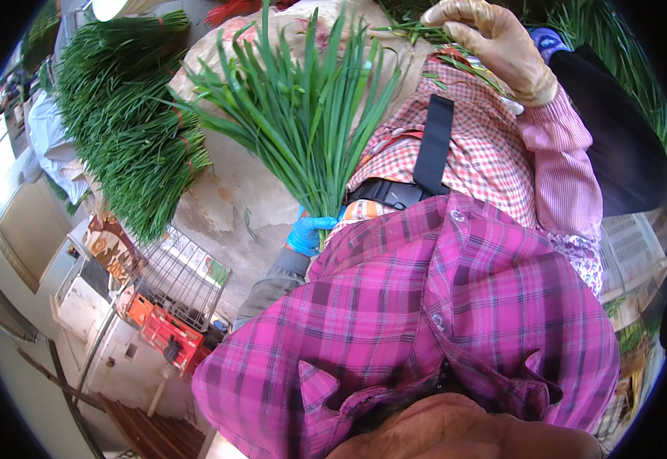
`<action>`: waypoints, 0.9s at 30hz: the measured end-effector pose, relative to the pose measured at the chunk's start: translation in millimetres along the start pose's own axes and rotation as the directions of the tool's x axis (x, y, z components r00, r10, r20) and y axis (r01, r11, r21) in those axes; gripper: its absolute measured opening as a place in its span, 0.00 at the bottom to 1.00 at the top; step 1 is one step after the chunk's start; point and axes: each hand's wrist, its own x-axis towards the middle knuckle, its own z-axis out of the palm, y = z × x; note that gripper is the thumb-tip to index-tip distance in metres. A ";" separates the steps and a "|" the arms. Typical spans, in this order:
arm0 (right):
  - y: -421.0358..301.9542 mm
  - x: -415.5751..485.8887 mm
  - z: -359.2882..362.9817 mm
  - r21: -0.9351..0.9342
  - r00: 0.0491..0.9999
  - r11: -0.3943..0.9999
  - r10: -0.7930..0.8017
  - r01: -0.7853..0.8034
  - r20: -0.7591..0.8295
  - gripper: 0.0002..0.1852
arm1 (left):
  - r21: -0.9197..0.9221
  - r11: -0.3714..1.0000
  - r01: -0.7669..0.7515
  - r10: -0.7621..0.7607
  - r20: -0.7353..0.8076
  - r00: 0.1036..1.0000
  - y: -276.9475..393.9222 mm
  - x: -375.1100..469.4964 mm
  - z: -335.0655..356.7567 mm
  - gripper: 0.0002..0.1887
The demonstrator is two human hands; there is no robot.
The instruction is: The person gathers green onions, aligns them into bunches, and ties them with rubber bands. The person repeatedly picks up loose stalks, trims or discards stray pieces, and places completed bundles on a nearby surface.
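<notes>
My left hand [311, 234], in a blue glove, grips a fanned bunch of green garlic chives [316, 132] near its narrow end, with the leaves spreading upward and to the left. My right hand [497, 51], in a pale cream glove, is raised at the upper right, thumb and fingers apart, beside loose green leaves [419, 28]. No bunch shows in its grip. Red-and-white checked cloth [482, 143] covers my lap, and a black strap [433, 140] lies across it. Scraps of leaf rest on the cloth.
A tall pile of chive bunches [132, 120] tied with red bands stands at the left on the concrete floor [224, 229]. Below it are a wire basket [181, 275] and a red crate [173, 335]. More long green leaves [626, 63] and a white plastic crate [631, 246] lie at the right.
</notes>
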 end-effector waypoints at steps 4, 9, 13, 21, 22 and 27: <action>18.2 8.8 -0.9 -0.083 0.999 0.997 -0.003 0.000 -0.032 0.10 | 0.043 0.999 -0.022 0.019 0.055 0.998 3.1 1.9 -3.7 0.31; 38.8 20.2 16.9 -0.045 0.995 0.995 -0.087 0.089 0.046 0.10 | 0.011 1.000 0.002 -0.002 -0.010 1.000 -0.4 -5.3 3.4 0.30; 17.4 13.7 14.8 0.029 0.923 0.999 -0.052 0.044 0.380 0.12 | 0.164 0.968 -0.191 0.185 0.049 0.981 15.4 -14.7 34.3 0.30; -43.8 21.7 68.0 -0.023 0.481 0.999 0.000 0.042 0.877 0.29 | 0.263 0.730 -0.630 0.494 0.434 0.754 171.0 -75.9 169.4 0.34; -41.6 30.6 63.4 -0.061 0.570 0.968 -0.091 0.242 0.816 0.35 | 0.317 0.662 -0.679 0.514 0.469 0.719 197.8 -72.0 191.5 0.40; -212.3 66.4 21.7 0.124 0.893 0.928 -0.372 0.351 0.252 0.18 | 0.332 0.240 -0.912 0.433 0.805 0.406 304.6 -60.1 315.4 0.25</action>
